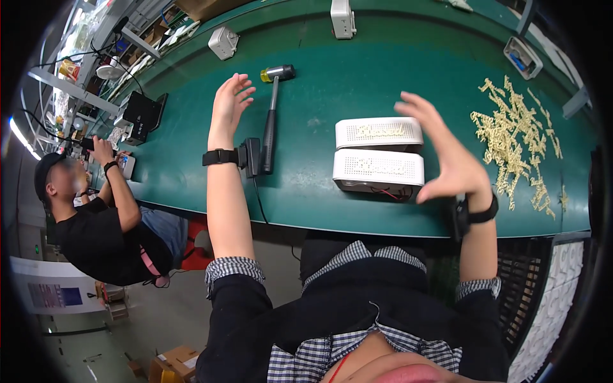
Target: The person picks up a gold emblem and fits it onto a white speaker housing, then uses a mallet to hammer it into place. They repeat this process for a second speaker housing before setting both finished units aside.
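Observation:
Two white perforated plastic housings, a far one [345, 133] and a near one [345, 165], lie one behind the other on the green table. Each carries cream-gold lettering on its face, and red wire shows inside the near one. My right hand [450, 156] is open beside their right ends, thumb and fingers spread around that side; contact cannot be made out. Farther left, my left hand [231, 105] is raised, empty, its fingers loosely apart. Closest to it is a mallet [269, 131] with a black handle and a yellow-and-black head, lying lengthwise.
A loose pile of cream-gold lettering pieces [511, 137] covers the right of the green table [306, 198]. Small white devices [223, 43] stand at the back. A small bin [523, 57] is at far right. Another person [96, 223] works at the left.

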Demonstrator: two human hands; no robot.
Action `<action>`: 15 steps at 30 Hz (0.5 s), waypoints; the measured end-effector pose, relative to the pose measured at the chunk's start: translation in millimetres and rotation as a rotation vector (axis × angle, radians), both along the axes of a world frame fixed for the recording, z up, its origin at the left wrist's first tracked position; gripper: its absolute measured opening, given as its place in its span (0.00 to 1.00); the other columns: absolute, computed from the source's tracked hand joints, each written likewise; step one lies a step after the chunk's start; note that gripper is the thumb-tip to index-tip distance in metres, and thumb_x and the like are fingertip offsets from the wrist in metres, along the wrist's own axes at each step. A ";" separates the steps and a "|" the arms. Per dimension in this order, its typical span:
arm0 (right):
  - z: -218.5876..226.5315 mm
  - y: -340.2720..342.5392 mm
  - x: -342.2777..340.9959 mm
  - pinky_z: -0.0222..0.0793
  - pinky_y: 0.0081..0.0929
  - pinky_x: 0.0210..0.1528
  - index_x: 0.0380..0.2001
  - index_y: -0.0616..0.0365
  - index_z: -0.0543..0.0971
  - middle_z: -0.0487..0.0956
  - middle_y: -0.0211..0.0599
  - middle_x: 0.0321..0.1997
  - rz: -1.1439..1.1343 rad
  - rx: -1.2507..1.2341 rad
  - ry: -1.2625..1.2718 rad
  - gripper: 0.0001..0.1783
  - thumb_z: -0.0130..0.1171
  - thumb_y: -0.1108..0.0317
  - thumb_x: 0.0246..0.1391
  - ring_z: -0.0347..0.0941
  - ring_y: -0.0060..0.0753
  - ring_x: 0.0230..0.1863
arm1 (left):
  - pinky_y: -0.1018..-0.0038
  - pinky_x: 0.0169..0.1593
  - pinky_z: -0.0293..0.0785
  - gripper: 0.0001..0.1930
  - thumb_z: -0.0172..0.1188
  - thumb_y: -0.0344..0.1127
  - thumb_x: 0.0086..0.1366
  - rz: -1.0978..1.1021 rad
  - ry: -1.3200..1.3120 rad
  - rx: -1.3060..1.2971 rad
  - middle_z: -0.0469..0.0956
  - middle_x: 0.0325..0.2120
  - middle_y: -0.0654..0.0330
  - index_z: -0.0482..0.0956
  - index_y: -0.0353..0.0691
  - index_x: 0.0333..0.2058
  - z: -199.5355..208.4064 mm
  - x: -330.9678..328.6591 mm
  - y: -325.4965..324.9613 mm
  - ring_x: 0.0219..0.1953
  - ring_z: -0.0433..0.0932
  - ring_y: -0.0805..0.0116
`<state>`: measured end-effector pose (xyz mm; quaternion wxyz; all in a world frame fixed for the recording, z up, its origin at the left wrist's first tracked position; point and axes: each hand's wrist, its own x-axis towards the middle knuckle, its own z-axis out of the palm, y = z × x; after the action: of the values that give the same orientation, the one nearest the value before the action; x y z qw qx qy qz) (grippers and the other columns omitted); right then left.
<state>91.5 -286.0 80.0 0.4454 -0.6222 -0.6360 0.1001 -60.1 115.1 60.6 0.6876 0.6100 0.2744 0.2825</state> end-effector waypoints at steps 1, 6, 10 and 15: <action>-1.9 -0.4 -13.2 0.52 0.47 0.65 0.60 0.57 0.66 0.56 0.54 0.65 -0.048 -0.027 -0.031 0.51 0.70 0.43 0.31 0.52 0.53 0.66 | 0.76 0.40 0.69 0.16 0.51 0.44 0.67 -0.010 -0.021 -0.007 0.74 0.35 0.58 0.74 0.37 0.42 -13.1 2.3 8.9 0.38 0.73 0.67; -20.3 17.2 -42.4 0.55 0.48 0.63 0.53 0.54 0.74 0.61 0.56 0.62 -0.177 -0.005 -0.226 0.43 0.69 0.51 0.29 0.57 0.57 0.63 | 0.75 0.38 0.69 0.15 0.50 0.43 0.68 -0.014 -0.435 -0.453 0.71 0.32 0.58 0.72 0.36 0.40 -70.6 -10.9 57.5 0.34 0.71 0.67; -26.9 21.9 -36.6 0.59 0.46 0.60 0.47 0.53 0.79 0.65 0.57 0.58 -0.327 0.085 -0.245 0.33 0.63 0.62 0.29 0.62 0.59 0.59 | 0.75 0.36 0.68 0.14 0.49 0.43 0.68 0.156 -0.511 -0.436 0.71 0.29 0.60 0.71 0.36 0.37 -75.1 -5.3 49.7 0.31 0.70 0.69; -24.8 40.8 -9.3 0.62 0.42 0.58 0.46 0.55 0.79 0.69 0.55 0.54 -0.498 0.132 -0.314 0.30 0.55 0.68 0.31 0.67 0.56 0.55 | 0.77 0.33 0.68 0.14 0.50 0.44 0.68 0.096 -0.412 -0.305 0.71 0.26 0.62 0.71 0.37 0.35 -70.0 -1.8 42.5 0.28 0.70 0.72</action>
<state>82.2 -245.2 55.1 0.3921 -0.7365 -0.5301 -0.1511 -61.9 157.6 -9.4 0.7989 0.4152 0.1965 0.3883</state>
